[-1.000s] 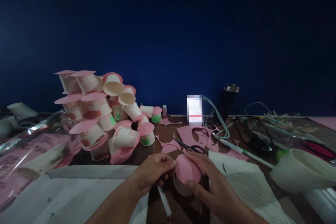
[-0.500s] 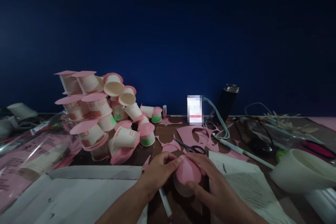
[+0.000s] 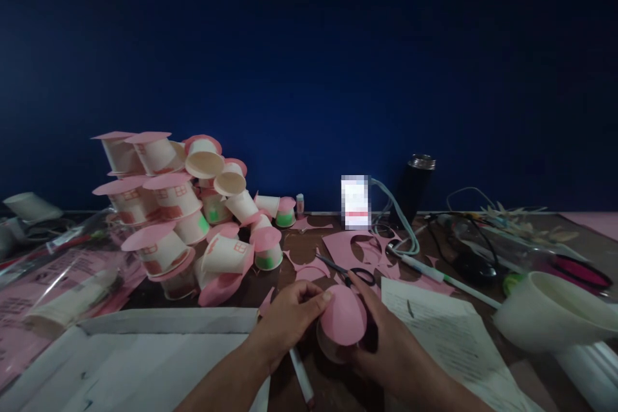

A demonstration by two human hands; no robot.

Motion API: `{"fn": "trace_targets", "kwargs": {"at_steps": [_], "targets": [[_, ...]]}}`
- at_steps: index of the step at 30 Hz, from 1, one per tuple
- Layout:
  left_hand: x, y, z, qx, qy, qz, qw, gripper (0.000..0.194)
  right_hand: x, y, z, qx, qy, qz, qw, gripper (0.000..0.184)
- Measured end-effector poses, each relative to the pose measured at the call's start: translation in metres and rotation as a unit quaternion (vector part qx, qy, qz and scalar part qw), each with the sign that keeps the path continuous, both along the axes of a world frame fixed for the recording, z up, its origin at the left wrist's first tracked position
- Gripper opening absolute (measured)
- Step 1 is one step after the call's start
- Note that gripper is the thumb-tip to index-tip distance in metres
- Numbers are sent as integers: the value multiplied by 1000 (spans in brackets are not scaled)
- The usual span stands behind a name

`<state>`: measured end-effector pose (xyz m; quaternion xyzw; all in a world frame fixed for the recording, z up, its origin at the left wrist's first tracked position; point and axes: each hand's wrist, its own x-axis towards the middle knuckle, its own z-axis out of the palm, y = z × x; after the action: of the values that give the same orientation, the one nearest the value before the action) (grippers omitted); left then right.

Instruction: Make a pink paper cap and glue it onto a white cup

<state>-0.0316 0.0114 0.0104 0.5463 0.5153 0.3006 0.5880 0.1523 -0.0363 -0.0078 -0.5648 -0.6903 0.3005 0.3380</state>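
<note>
A pink paper disc [image 3: 344,314] lies over the upturned base of a small white paper cup [image 3: 332,349], directly in front of me. My left hand [image 3: 298,317] is closed, thumb and fingers pinching at the disc's left edge. On the other side my right hand [image 3: 393,344] curves round the cup, index finger behind the disc and thumb low against the cup's side. A white marker [image 3: 302,374] lies on the table just below my left hand. Beyond my fingertips is a pair of scissors [image 3: 362,275]. The cup's right side is hidden by my right hand.
Several pink-topped paper cups [image 3: 164,196] are stacked at the left. Pink paper scraps [image 3: 338,248], a lit phone [image 3: 355,203] and a black bottle [image 3: 412,196] stand or lie behind. A printed sheet [image 3: 434,335] and a large white cup [image 3: 545,318] are at the right.
My left hand moved in to the disc's left edge. The right hand's fingers shifted from on top of the disc to round its right side and the cup.
</note>
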Motion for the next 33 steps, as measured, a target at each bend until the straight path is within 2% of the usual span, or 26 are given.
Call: {"fn": "trace_targets", "kwargs": {"at_steps": [10,13,16,22,30,33], "targets": [[-4,2,-4,-18,-3,-14,1000,43,1,1,-2,-4,-15,14,1000,93],[-4,2,-4,-16,-6,-12,1000,42,5,-1,-1,2,-30,23,999,103],[-4,2,-4,-12,5,-10,1000,41,10,-3,2,48,-77,47,995,109],[-3,1,-3,-6,-6,-9,1000,40,14,-2,2,121,-164,70,977,90],[-3,0,-4,-17,-18,-6,1000,44,12,0,3,147,-220,62,962,80],[-2,0,-1,8,-27,-5,1000,44,12,-1,5,155,-229,59,959,79]]}}
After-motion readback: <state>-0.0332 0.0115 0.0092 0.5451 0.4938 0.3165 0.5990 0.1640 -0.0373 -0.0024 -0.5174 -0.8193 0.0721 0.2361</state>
